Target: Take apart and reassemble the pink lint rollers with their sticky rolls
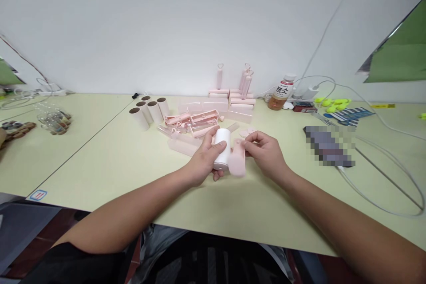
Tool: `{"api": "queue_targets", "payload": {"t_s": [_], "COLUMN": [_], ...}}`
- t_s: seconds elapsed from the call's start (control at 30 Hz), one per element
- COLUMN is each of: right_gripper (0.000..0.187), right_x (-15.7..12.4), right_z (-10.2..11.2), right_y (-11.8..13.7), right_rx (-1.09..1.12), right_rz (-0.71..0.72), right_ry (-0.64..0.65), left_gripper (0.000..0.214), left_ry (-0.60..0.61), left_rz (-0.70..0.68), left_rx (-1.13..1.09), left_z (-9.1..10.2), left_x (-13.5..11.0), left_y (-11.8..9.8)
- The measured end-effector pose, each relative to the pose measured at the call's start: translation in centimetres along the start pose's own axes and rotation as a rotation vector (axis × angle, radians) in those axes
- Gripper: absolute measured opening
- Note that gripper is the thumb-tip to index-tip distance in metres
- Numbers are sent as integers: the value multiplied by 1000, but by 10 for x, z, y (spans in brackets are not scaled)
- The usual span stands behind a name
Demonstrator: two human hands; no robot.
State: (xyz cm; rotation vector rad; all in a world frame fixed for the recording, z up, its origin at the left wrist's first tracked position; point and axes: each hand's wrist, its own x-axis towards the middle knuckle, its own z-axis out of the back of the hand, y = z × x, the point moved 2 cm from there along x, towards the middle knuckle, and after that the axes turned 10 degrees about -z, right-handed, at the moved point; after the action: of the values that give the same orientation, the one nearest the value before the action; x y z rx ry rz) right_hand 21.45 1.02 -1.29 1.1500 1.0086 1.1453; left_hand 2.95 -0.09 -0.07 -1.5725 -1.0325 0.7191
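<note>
My left hand [203, 159] is wrapped round a white paper roll [222, 151], held just above the pale green table [109, 159]. My right hand [266, 153] grips a pink plastic case [237, 159] that sits against the right side of the roll. Both hands are closed on their pieces, close together at the table's middle. Right behind them lie loose pink lint-roller parts [196, 124] and clear covers.
Several white rolls with cardboard cores [149, 111] stand at the back left. Stacked pink cases with upright handles [234, 95] sit by the wall. A drink bottle [280, 92], a blurred phone [328, 145], yellow clips and white cables lie to the right.
</note>
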Motion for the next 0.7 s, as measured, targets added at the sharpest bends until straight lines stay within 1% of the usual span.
{"api": "queue_targets", "payload": {"t_s": [0.07, 0.13, 0.23, 0.3, 0.37, 0.43, 0.6, 0.7], "right_gripper": [28, 25, 25, 25, 23, 22, 18, 9], "right_x": [-3, -6, -10, -12, -13, -13, -18, -22], "right_z": [-8, -15, -22, -23, -21, -16, -3, 1], "right_y": [-3, -4, -3, -1, 0, 2, 14, 21], "right_rx": [6, 1, 44, 58, 9, -83, -338, -500], "right_rz": [-72, -108, -127, -134, -127, -53, 298, 484], "right_ry": [30, 69, 154, 215, 241, 193, -97, -204], "left_gripper": [77, 78, 83, 85, 87, 90, 95, 97], "left_ry": [0, 6, 10, 5, 13, 28, 18, 23], "left_rz": [25, 54, 48, 33, 24, 0, -83, -108], "left_rx": [-25, -63, -94, -84, -68, -66, -108, -128], "left_z": [-7, -13, -19, -21, -21, -22, -24, -23], "left_x": [-1, -3, -4, -4, -5, -7, -10, -10], "left_y": [4, 8, 12, 13, 13, 13, 8, 3]}}
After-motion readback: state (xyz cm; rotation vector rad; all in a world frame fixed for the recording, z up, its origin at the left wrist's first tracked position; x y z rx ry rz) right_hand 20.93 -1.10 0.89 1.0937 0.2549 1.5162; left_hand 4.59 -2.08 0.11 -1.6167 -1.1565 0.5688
